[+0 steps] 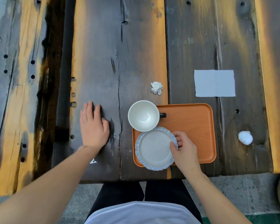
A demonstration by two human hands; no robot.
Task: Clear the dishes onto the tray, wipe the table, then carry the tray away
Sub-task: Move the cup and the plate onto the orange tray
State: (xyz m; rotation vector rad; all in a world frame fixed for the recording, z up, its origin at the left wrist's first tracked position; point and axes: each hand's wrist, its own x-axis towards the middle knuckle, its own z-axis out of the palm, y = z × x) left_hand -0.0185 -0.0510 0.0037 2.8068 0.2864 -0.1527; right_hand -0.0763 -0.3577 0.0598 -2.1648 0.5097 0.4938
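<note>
One plate [154, 147] in the right hand's [185, 150] grip, one cup [143, 115], one tray [192, 126]; left hand [93, 126] flat, released.

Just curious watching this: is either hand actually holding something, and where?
The right hand pinches the plate by its blue scalloped right rim. The left hand lies flat on the table, empty.
</note>
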